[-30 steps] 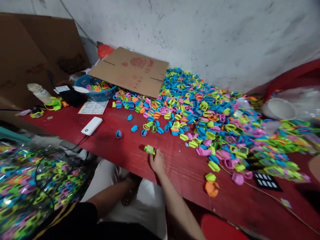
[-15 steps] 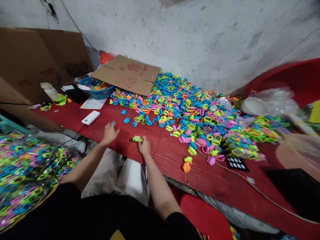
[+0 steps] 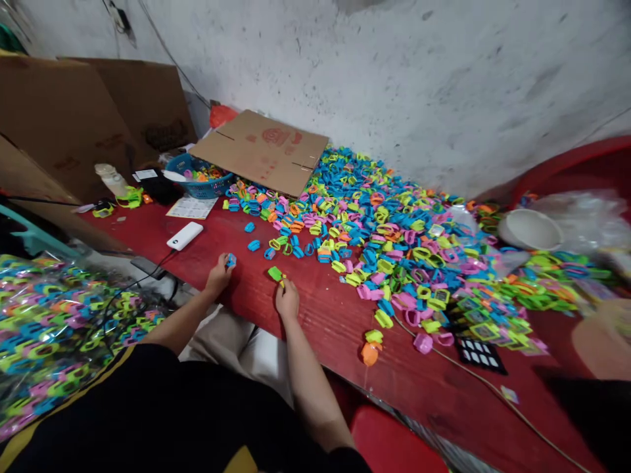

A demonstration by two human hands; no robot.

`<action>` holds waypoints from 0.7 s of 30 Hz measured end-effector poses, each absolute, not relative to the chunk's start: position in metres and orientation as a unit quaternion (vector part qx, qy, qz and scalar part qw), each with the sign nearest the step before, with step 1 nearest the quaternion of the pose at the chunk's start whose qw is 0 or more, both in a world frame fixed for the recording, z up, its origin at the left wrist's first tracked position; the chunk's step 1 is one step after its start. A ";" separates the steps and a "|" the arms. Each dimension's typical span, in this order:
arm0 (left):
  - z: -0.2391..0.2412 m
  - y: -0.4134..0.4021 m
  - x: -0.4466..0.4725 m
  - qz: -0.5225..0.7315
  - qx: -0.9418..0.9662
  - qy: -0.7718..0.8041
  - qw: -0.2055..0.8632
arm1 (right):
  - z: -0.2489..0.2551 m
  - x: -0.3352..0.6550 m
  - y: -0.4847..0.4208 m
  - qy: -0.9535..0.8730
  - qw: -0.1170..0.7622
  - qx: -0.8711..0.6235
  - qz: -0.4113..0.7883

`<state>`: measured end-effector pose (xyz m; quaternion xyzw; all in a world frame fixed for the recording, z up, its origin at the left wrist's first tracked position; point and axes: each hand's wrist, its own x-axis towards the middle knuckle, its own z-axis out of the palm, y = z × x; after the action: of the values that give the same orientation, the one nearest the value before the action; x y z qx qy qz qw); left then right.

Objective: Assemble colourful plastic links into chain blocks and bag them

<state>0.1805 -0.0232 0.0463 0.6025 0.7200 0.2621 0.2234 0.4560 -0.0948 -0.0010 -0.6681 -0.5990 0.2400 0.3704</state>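
Observation:
My left hand [image 3: 219,274] is closed on a small blue plastic toy watch [image 3: 231,261], held just over the red table. To its right, my right hand [image 3: 287,299] grips a small green-and-yellow object [image 3: 275,273] between thumb and fingers. The green end points away from me; its exact kind is too small to make out. Beyond both hands, a few loose blue toy watches [image 3: 253,245] lie on the tabletop. They border a large heap of blue, pink, yellow, green and orange toy watches [image 3: 394,230].
A white power bank [image 3: 185,236] with a cable lies left on the red table [image 3: 315,322]. Behind it stands a blue basket [image 3: 204,190], partly under a cardboard sheet [image 3: 263,148]. Bagged toy watches [image 3: 59,335] fill the lower left. A white bowl [image 3: 530,229] sits at right.
My left hand has turned and drawn slightly nearer, so the blue toy watch now shows more clearly. The green-and-yellow object in my right hand has tilted. The view has shifted a little.

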 end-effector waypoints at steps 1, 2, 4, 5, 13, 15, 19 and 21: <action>0.048 -0.023 0.180 0.267 0.595 0.723 0.226 | -0.001 0.456 -0.095 -0.597 0.368 -0.673 0.235; 0.050 -0.021 0.180 0.283 0.585 0.722 0.238 | -0.001 0.456 -0.095 -0.596 0.365 -0.677 0.230; 0.054 -0.015 0.184 0.340 0.552 0.703 0.294 | 0.001 0.454 -0.097 -0.594 0.368 -0.680 0.223; 0.056 -0.012 0.187 0.370 0.532 0.687 0.329 | 0.003 0.453 -0.098 -0.594 0.375 -0.677 0.220; 0.080 -0.005 0.210 0.445 0.455 0.534 0.556 | 0.017 0.451 -0.105 -0.547 0.488 -0.637 0.240; 0.096 -0.011 0.211 0.458 0.413 0.454 0.643 | 0.027 0.448 -0.113 -0.473 0.543 -0.647 0.250; 0.140 -0.032 0.217 0.440 0.388 0.366 0.722 | 0.074 0.426 -0.140 -0.421 0.614 -0.570 0.347; 0.164 -0.043 0.224 0.423 0.425 0.365 0.712 | 0.110 0.413 -0.149 -0.462 0.600 -0.538 0.371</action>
<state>0.2237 -0.0425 0.1640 0.4249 0.3654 0.4231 0.7120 0.4134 -0.1489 0.1096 -0.5384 -0.4616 0.3708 0.5997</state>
